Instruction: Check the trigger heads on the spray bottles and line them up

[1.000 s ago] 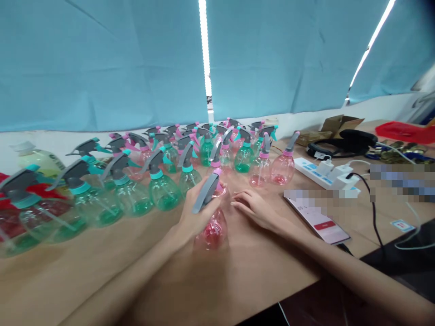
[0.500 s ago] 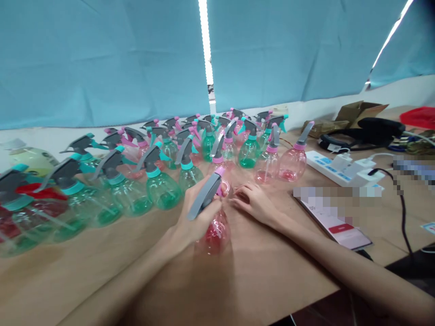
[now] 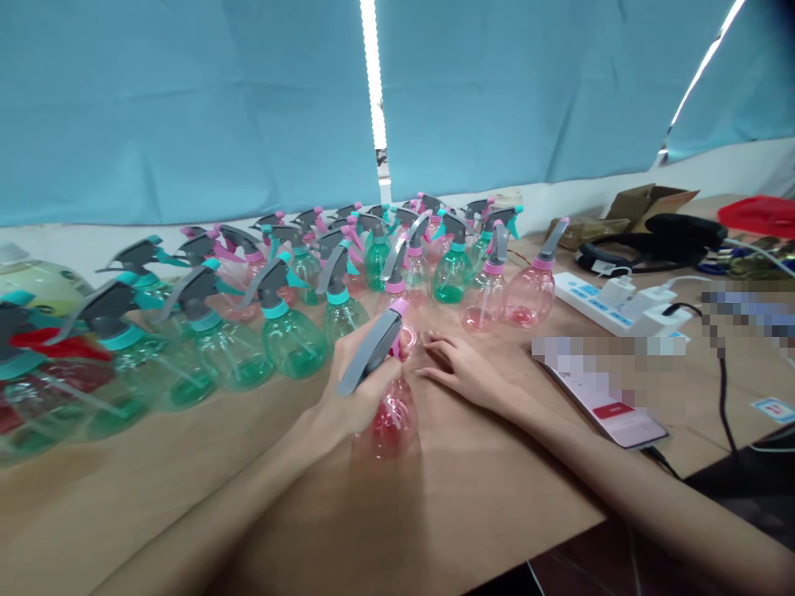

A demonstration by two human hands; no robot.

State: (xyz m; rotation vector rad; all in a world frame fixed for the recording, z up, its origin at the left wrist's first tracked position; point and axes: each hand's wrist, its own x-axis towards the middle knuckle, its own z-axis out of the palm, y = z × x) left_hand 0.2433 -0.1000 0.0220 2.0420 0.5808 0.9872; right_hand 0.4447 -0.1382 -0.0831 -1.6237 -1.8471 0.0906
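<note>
Little has moved: only the view shifts slightly, so the hold seems steady.
The left hand wraps its fingers around the top of the pink spray bottle on the table; the right hand, fingers slightly spread, holds nothing just beside it.

Bare and slim, the left forearm and the right forearm taper to narrow wrists; the right fingers, likewise bare, are slender.

Left fingers around a pink spray bottle
</note>
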